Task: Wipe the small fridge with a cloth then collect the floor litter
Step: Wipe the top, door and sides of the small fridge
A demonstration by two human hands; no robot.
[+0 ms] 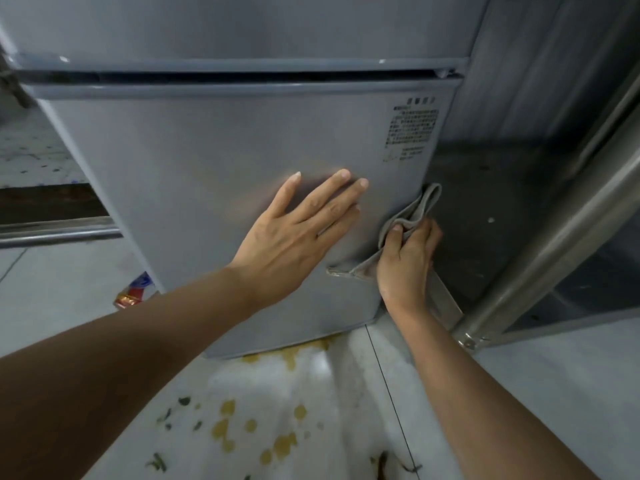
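Your left hand (294,233) lies flat against the lower door of the small fridge (221,161), fingers straight and spread, holding nothing. Your right hand (407,261) is just beside it at the door's right edge, fingers curled round a bunched grey cloth (405,223). One fold of the cloth stands up above your knuckles along the fridge's corner, and another corner of it trails left across the door face, below your left hand's little finger.

The fridge door is closed, so nothing of its inside shows (a dark gap runs between the upper and lower doors). A printed label (412,129) sits near the door's upper right, too small to read.

On the tiled floor (519,393) in front of the fridge you have yellowish stains (287,355) running from under the fridge's base towards you, with small dark green scraps of litter (183,400) scattered among them. A red and blue wrapper (133,291) lies on the floor at the fridge's lower left corner, partly tucked behind it. To the right, close to your right hand, a metal post (554,237) slants down to a bracket on the floor, with grey metal panelling (519,81) behind it.
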